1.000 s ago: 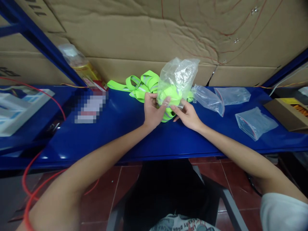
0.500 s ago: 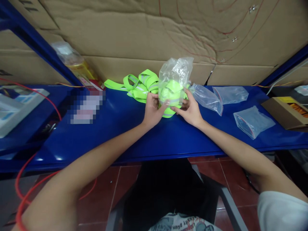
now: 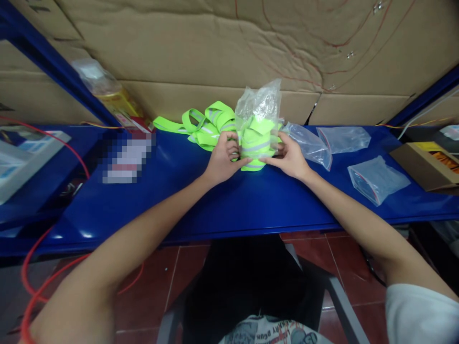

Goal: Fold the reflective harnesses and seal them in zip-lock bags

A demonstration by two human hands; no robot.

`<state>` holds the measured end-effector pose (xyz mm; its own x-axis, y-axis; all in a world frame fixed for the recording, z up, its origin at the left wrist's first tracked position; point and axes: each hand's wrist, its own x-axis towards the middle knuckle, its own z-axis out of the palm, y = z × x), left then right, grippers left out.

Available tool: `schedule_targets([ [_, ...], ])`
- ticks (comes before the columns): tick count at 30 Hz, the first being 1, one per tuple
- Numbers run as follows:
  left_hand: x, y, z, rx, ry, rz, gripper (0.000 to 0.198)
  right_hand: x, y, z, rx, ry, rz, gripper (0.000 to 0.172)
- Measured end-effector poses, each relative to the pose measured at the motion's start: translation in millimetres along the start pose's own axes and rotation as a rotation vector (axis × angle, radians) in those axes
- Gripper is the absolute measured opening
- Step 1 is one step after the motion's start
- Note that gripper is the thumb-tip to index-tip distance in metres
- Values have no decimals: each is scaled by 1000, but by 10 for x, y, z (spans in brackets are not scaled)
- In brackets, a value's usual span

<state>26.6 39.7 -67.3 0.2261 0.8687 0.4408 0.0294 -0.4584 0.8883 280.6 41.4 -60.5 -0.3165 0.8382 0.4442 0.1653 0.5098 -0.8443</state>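
Hands ease apart around a half-bagged strap bundle.
The left hand (image 3: 221, 160) has shifted outward, baring more of the lime-green bundle (image 3: 256, 143) (its lower edge pokes out below the clear bag (image 3: 260, 98)), so the bagging looks only partway. On the tabletop (image 3: 201, 205), the left hand and right hand (image 3: 292, 155) hold the bundle between them, half-curled, thumbs at its lower front; whether either pinches the bag's rim, I cannot tell.

Pixelated item (image 3: 127, 160), carton (image 3: 423, 165) cut off at right, bottle label (image 3: 120, 101) blurred
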Motion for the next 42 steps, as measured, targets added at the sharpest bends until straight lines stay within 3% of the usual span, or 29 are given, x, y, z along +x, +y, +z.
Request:
schedule_targets([
  [4, 2, 15, -14, 44, -7, -31, 88, 1, -137, -104, 62, -218, 98, 107],
  [7, -21, 58, -37, 94, -49, -30, 82, 4, -156, -154, 23, -258, 115, 101],
  [11, -51, 55, -68, 117, -124, -8, 79, 8, -74, -162, -138, -232, 46, 94],
  [15, -55, -35, -94, 128, -220, 74, 109, 3, -12, -124, -136, -206, 5, 89],
  [18, -49, -83, -85, 121, -220, 153, 120, 9, 8, -94, -36, -142, 27, 100],
  [21, -39, -71, -44, 90, -127, 179, 119, 19, 0, -72, -13, -9, 48, 114],
  [23, -31, -36, -14, 63, -53, 161, 115, 10, -38, -48, -14, 64, 44, 115],
  [25, -25, 7, 7, 38, 7, 131, 106, -20, -100, -9, -21, 56, 39, 109],
  [28, -25, 74, 12, 31, 44, 105, 77, -85, -200, 63, -95, -31, 16, 100],
  [31, -41, 143, 4, 72, 64, 125, 55, -124, -249, 111, -183, -10, -31, 88],
  [37, -101, 253, 27, 142, 8, 155, 56, -112, -237, 117, -90, 76, 8, 63],
  [42, -107, 220, 98, 84, 113, 107, 42, -130, -303, 117, -156, 135, 44, 51],
])
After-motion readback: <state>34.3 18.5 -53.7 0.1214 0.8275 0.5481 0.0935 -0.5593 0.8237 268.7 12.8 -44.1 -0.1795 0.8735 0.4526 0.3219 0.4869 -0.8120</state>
